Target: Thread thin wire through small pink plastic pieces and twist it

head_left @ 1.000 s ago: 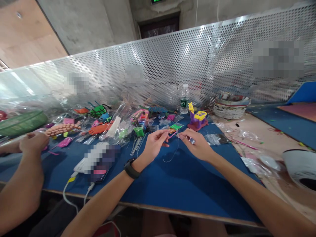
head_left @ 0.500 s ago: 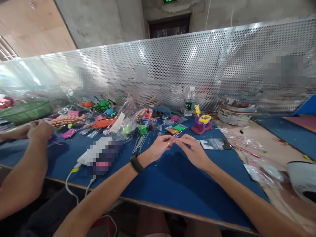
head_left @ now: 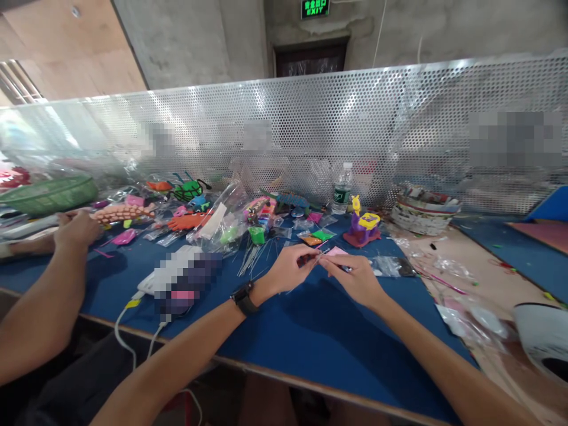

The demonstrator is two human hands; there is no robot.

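My left hand [head_left: 287,269] and my right hand [head_left: 352,277] meet fingertip to fingertip over the blue table mat [head_left: 310,331]. Between them they pinch a thin pale strand with a small red and pink piece [head_left: 316,258]; it is too small to make out more. A black watch [head_left: 243,297] sits on my left wrist. A small pink bag [head_left: 337,251] lies just behind my fingers. A bundle of thin clear sticks [head_left: 252,257] lies to the left of my left hand.
Colourful toy figures and plastic bags crowd the back of the mat, with a purple and yellow toy [head_left: 364,228] and a water bottle [head_left: 342,189]. A perforated metal screen [head_left: 310,130] closes the far side. Another person's arm [head_left: 48,290] works at left near a green basket [head_left: 48,195]. A white helmet [head_left: 544,337] lies at right.
My two hands have come together from a small gap and now pinch the strand close. The loose loop hanging below them a second ago no longer shows. The view has tilted upward.
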